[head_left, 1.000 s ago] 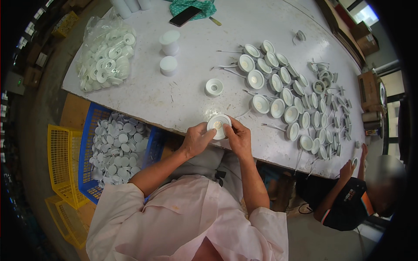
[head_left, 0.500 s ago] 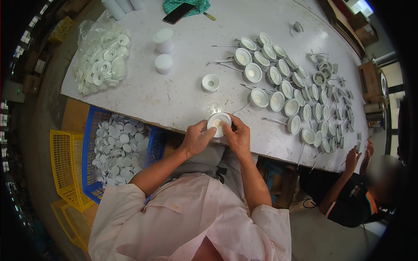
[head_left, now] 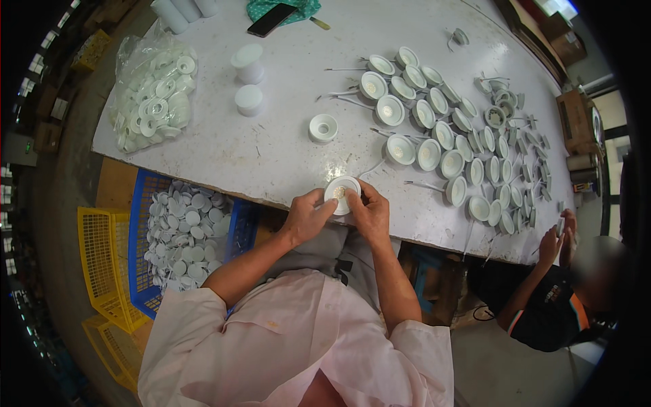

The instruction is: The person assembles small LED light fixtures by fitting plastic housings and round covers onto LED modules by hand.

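Note:
Just over the table's near edge, my left hand (head_left: 308, 216) and my right hand (head_left: 369, 211) grip a round white downlight (head_left: 341, 192) from both sides. Both thumbs press on its face, beside the yellowish LED centre. A thin white wire runs from behind it toward the upper right. Beyond my hands, a single white ring-shaped housing (head_left: 323, 127) sits on the table. Many similar downlights (head_left: 428, 154) with wires lie in rows to the right. The undersides of the held light and my fingers behind it are hidden.
A blue crate (head_left: 139, 271) of white discs (head_left: 183, 230) stands at the left, beside a yellow crate (head_left: 102, 264). On the white table (head_left: 224, 163) are a bag of white rings (head_left: 159, 95), white disc stacks (head_left: 249, 100) and a phone (head_left: 272, 20). A co-worker (head_left: 542, 305) works at the right.
My hands and the downlight keep almost the same hold and place. The view has shifted slightly, and the co-worker's hands now come together around a small pale part.

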`<state>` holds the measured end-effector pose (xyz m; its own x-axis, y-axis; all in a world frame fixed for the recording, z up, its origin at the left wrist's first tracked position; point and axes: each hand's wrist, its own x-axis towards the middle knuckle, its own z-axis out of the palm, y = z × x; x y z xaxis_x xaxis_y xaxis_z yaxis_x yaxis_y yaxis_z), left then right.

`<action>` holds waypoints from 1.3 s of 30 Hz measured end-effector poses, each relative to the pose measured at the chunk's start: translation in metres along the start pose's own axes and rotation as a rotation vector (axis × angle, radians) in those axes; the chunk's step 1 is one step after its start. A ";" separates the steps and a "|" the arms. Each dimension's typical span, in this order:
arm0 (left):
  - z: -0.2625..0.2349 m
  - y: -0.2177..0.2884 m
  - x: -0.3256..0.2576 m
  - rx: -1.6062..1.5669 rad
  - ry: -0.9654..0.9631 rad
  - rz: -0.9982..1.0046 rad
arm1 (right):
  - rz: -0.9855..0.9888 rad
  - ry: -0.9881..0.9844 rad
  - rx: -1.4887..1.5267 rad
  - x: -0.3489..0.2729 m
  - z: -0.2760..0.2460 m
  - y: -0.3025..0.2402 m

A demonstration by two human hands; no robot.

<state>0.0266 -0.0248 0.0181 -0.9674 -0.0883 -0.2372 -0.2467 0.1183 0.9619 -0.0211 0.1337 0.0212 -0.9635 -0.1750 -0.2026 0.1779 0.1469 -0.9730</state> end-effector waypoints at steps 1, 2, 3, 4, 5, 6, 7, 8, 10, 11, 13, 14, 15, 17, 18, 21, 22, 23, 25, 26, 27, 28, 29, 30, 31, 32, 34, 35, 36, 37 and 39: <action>-0.001 0.003 -0.001 -0.012 -0.026 -0.021 | 0.039 -0.023 0.032 0.000 -0.001 -0.002; -0.001 0.004 -0.001 -0.025 -0.052 -0.043 | 0.038 -0.022 0.031 0.000 -0.002 -0.002; 0.000 0.003 -0.001 -0.024 -0.050 -0.042 | 0.055 -0.042 0.064 0.000 -0.003 -0.003; 0.001 0.001 -0.001 -0.059 -0.017 -0.023 | 0.072 -0.061 0.097 0.001 -0.004 -0.003; 0.001 0.000 -0.001 -0.093 0.017 -0.003 | 0.071 -0.063 0.097 0.002 -0.005 0.000; 0.000 -0.001 0.000 -0.094 0.016 -0.002 | 0.054 -0.058 0.094 0.003 -0.007 0.003; -0.001 -0.002 0.000 -0.094 -0.033 -0.017 | 0.037 -0.052 0.092 0.003 -0.008 0.005; -0.003 -0.004 0.001 -0.093 -0.082 -0.033 | 0.036 -0.051 0.091 0.003 -0.009 0.006; -0.004 -0.010 0.002 -0.090 -0.087 -0.027 | 0.022 -0.054 0.109 0.001 -0.006 0.003; -0.005 -0.013 0.002 -0.086 -0.094 -0.021 | 0.022 -0.053 0.109 0.000 -0.005 0.000; -0.002 -0.010 0.002 -0.104 -0.072 -0.007 | 0.071 -0.042 0.128 -0.001 -0.004 -0.007; -0.002 -0.008 0.001 -0.122 -0.048 0.007 | 0.073 -0.039 0.128 -0.001 -0.003 -0.008; -0.002 -0.006 0.001 -0.122 -0.050 0.006 | 0.077 -0.031 0.124 -0.001 -0.003 -0.009; -0.002 -0.004 0.000 -0.126 -0.066 0.015 | 0.082 -0.021 0.120 0.000 -0.002 -0.010; -0.002 -0.005 0.000 -0.126 -0.067 0.014 | 0.080 -0.012 0.144 -0.001 -0.001 -0.010; -0.001 -0.010 0.001 -0.142 -0.075 0.026 | 0.090 0.007 0.167 0.001 0.000 -0.010; -0.001 -0.010 0.001 -0.129 -0.081 0.025 | 0.102 0.016 0.167 0.001 0.001 -0.010; -0.001 -0.010 0.001 -0.117 -0.087 0.024 | 0.103 0.018 0.167 0.001 0.000 -0.009; -0.002 -0.011 0.001 -0.118 -0.089 0.016 | 0.107 0.005 0.153 0.002 0.001 -0.008; -0.003 -0.011 0.001 -0.118 -0.091 0.009 | 0.108 0.003 0.153 0.002 0.002 -0.007; -0.002 -0.009 0.001 -0.119 -0.091 0.009 | 0.098 0.011 0.163 0.003 0.002 -0.006; -0.001 -0.008 0.002 -0.140 -0.077 0.020 | 0.088 0.019 0.174 0.003 0.002 -0.005; -0.001 -0.006 0.001 -0.161 -0.064 0.031 | 0.088 0.018 0.173 0.003 0.002 -0.004; -0.001 -0.004 0.001 -0.161 -0.064 0.031 | 0.080 0.020 0.182 0.003 0.001 -0.003; -0.002 -0.003 0.001 -0.154 -0.060 0.029 | 0.072 0.022 0.192 0.003 0.000 -0.002; -0.002 -0.002 0.001 -0.147 -0.057 0.027 | 0.073 0.021 0.191 0.003 0.001 -0.002; -0.001 -0.004 0.001 -0.150 -0.054 0.025 | 0.069 0.004 0.173 0.003 0.002 -0.001; 0.000 -0.005 0.001 -0.152 -0.050 0.022 | 0.070 0.005 0.172 0.002 0.003 -0.001; 0.000 -0.006 0.001 -0.153 -0.051 0.022 | 0.066 0.015 0.123 0.002 0.005 -0.001; 0.000 -0.007 0.002 -0.142 -0.049 0.036 | 0.061 0.025 0.074 0.002 0.006 -0.001; 0.000 -0.006 0.002 -0.131 -0.048 0.049 | 0.056 0.037 0.083 0.001 0.008 -0.002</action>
<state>0.0262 -0.0258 0.0123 -0.9805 -0.0381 -0.1926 -0.1924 -0.0092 0.9813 -0.0207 0.1256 0.0224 -0.9580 -0.1323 -0.2546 0.2466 0.0740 -0.9663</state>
